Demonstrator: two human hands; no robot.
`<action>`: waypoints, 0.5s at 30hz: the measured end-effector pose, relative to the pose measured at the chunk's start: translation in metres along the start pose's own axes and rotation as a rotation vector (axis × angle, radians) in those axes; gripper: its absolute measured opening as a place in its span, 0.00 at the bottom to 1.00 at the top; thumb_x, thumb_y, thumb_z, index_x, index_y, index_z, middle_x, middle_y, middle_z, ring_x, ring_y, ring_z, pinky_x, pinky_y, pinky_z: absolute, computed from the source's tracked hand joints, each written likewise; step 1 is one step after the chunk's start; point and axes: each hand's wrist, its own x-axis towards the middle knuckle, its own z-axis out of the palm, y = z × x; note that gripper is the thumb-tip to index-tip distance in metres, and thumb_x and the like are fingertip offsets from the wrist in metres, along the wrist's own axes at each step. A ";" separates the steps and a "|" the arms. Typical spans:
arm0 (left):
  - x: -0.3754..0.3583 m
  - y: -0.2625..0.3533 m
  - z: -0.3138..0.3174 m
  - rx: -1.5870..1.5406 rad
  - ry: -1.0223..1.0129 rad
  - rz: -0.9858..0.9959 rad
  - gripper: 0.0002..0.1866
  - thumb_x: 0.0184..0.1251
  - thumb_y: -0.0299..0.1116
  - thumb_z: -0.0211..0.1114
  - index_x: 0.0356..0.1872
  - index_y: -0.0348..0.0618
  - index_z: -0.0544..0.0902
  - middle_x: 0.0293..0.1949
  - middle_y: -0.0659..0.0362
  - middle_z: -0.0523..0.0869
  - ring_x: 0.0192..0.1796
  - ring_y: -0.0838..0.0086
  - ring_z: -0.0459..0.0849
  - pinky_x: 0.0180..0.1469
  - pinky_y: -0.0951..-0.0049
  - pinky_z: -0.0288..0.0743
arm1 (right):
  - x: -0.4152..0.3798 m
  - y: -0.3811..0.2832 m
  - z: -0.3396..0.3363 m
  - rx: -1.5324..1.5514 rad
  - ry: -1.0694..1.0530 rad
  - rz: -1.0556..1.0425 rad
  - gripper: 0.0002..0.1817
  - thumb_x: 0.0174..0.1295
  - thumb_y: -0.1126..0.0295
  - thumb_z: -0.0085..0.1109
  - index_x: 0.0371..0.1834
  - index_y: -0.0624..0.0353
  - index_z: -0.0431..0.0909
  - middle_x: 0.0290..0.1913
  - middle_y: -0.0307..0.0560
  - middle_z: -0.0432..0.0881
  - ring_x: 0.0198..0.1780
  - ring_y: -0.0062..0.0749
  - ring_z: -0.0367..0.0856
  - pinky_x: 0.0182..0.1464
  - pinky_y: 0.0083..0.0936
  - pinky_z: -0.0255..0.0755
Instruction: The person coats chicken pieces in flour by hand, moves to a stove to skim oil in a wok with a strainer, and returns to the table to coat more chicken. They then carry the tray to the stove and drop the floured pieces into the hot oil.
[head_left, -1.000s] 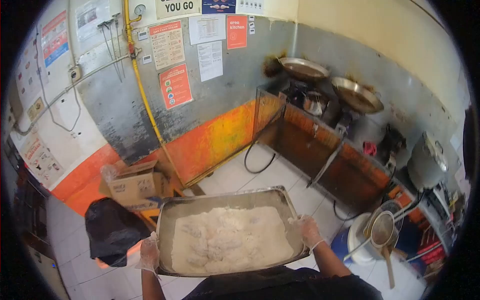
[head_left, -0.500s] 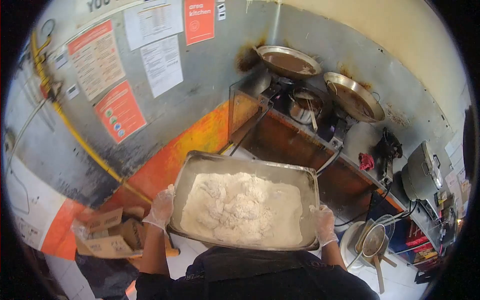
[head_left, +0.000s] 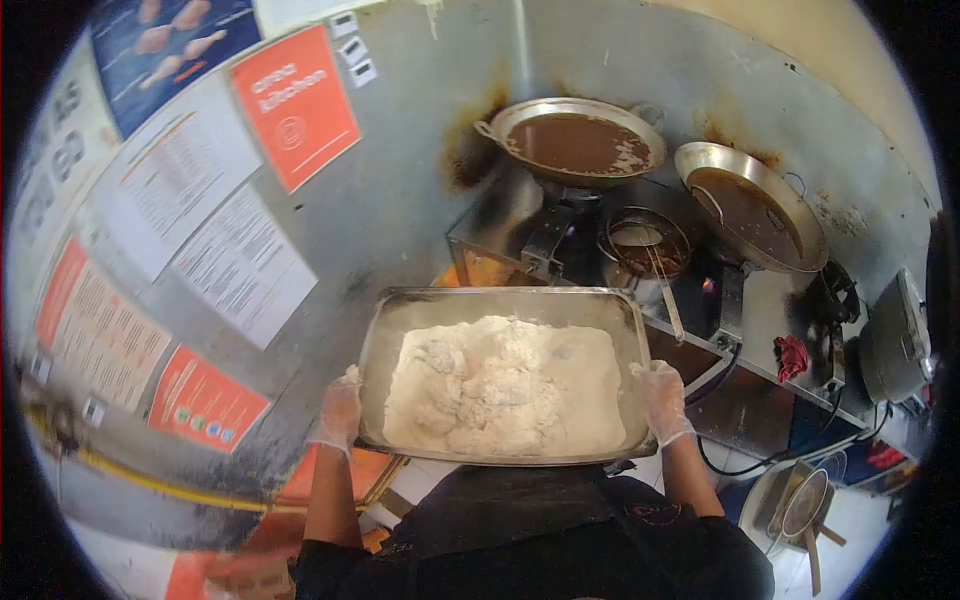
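Observation:
A rectangular metal tray [head_left: 375, 345] is held level in front of my body, one gloved hand at each short end. Inside it lies pale flour [head_left: 590, 400], with lumpy flour-coated pieces [head_left: 500, 385] heaped through the middle; what is under the coating cannot be made out. My left hand [head_left: 340, 408], in a clear plastic glove, is closed on the tray's left end. My right hand [head_left: 664, 400], gloved the same way, grips the right end. The fingertips are partly hidden by the tray's rim.
Ahead, a stove counter bears two wide pans of brown oil [head_left: 575, 143] [head_left: 745, 215] and a smaller pot [head_left: 645, 245] with a strainer across it. A burner flame [head_left: 708, 285] shows. To the right are a red cloth [head_left: 790, 357], a big pot [head_left: 895, 340] and, lower, strainers [head_left: 805, 500].
My view has turned and come nearer to the stove. The tray has moved along with both hands still on it, and the cardboard box at left has mostly slipped out of view.

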 end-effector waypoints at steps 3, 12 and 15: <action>0.050 -0.025 0.017 -0.250 -0.086 -0.225 0.25 0.80 0.40 0.38 0.43 0.32 0.82 0.39 0.43 0.86 0.44 0.49 0.84 0.49 0.55 0.76 | -0.011 -0.084 0.011 -0.098 -0.004 0.167 0.15 0.59 0.63 0.66 0.35 0.67 0.79 0.25 0.41 0.80 0.25 0.24 0.77 0.28 0.25 0.73; 0.150 0.017 -0.022 -0.518 -0.189 -0.335 0.26 0.79 0.46 0.43 0.42 0.31 0.82 0.36 0.46 0.86 0.41 0.52 0.83 0.46 0.61 0.75 | 0.012 -0.099 0.016 0.129 0.091 0.355 0.18 0.60 0.58 0.65 0.33 0.66 0.81 0.26 0.44 0.82 0.29 0.26 0.80 0.33 0.26 0.73; 0.138 0.033 -0.031 -0.583 -0.234 -0.353 0.27 0.79 0.47 0.42 0.45 0.31 0.82 0.38 0.49 0.86 0.41 0.56 0.83 0.48 0.63 0.75 | -0.003 -0.072 0.025 0.105 0.148 0.299 0.18 0.61 0.58 0.65 0.34 0.66 0.81 0.26 0.43 0.82 0.30 0.24 0.79 0.33 0.24 0.73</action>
